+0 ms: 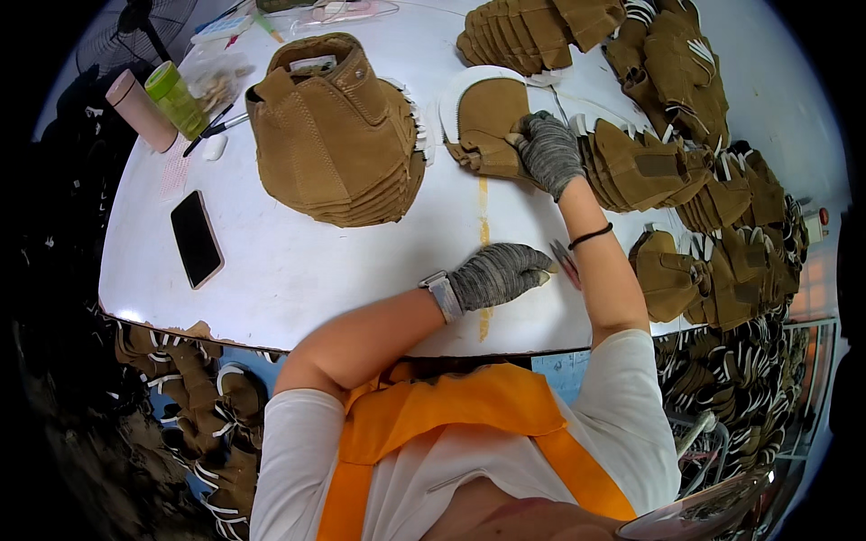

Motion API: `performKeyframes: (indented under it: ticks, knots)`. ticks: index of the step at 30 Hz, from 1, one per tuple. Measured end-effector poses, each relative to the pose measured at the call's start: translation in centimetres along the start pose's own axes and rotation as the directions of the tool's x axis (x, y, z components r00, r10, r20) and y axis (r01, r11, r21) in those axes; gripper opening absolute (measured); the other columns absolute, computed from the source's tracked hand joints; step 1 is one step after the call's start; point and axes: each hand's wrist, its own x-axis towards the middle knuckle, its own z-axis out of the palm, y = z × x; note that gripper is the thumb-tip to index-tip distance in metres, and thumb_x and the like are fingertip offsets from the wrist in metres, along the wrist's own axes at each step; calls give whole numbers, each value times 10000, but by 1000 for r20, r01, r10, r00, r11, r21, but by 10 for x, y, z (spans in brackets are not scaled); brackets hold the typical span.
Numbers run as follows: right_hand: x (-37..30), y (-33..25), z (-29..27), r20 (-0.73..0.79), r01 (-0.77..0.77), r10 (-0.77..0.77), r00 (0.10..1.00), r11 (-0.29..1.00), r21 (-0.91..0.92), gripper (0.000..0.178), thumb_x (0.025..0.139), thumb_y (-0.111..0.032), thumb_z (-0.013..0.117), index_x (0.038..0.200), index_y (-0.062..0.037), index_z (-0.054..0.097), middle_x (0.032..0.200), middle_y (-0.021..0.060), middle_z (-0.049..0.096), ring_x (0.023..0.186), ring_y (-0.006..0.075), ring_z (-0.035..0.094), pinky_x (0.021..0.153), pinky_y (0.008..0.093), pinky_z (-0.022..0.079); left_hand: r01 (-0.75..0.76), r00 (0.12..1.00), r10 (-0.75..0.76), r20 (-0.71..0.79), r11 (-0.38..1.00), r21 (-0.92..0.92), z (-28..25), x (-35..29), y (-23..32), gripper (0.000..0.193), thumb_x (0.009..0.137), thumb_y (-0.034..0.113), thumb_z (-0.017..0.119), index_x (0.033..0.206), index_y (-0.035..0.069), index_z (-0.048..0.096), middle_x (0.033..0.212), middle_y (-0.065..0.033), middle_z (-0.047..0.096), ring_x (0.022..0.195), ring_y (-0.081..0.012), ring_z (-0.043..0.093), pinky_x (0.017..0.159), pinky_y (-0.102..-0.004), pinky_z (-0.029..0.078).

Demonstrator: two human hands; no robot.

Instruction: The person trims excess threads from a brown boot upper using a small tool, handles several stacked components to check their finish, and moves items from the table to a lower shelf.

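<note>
Suede boot piece (pixel 487 122) pinned flat on the counter (pixel 298 261) under right hand (pixel 548 149), fingers together on top; left hand (pixel 498 273) rests flat, fingers extended, steadying nearby.

The right hand's (pixel 548 151) fingertips are hidden against a tan suede piece (pixel 487 122). A small metal tool (pixel 566 261) beside the left hand (pixel 499 275) is too blurred to identify. Counter (pixel 361 261) edges are cut off.

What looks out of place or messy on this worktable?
Little on the table itself: the tan suede boot pieces sit in tidy fanned stacks. A black phone lies askew near the left edge, and more suede pieces lie heaped loosely below the table on the left.
</note>
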Motion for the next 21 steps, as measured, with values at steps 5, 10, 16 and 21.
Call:
performKeyframes:
  ticks: [5, 10, 16, 21]
  knots:
    - [-12, -11, 8, 104, 43, -27, 994, 987, -158, 243, 890, -252, 604, 1071, -90, 621, 1057, 152, 611, 1021, 332, 589, 905, 444, 423, -171, 943, 216, -251, 967, 191, -14, 5, 16, 235, 893, 276, 642, 1049, 107, 688, 945, -125, 673, 897, -280, 630, 839, -387, 502]
    - [-50, 9, -22, 36, 237, -263, 964, 914, 329, 227, 919, -226, 588, 1001, -15, 606, 1001, 183, 608, 984, 370, 578, 842, 434, 458, -149, 682, 366, -633, 917, 369, -73, 13, 31, 298, 863, 133, 658, 1146, 46, 621, 1083, -137, 612, 957, -302, 601, 888, -403, 491]
    - [-83, 5, -65, -165, 173, -107, 980, 868, 465, 216, 949, -202, 552, 978, 3, 612, 948, 189, 614, 913, 358, 581, 839, 415, 467, 232, 788, 77, -611, 882, 410, -101, 39, 20, 384, 875, 53, 593, 1259, 51, 578, 1152, -171, 617, 1081, -317, 591, 968, -387, 456]
    - [-133, 36, -59, 149, -124, 127, 981, 992, -34, 273, 884, -277, 609, 1015, -38, 631, 988, 169, 653, 942, 342, 619, 865, 416, 484, 467, 762, -180, -622, 818, 335, -106, 50, 11, 384, 903, 175, 612, 1256, 30, 570, 1186, -193, 611, 1124, -331, 573, 983, -388, 443]
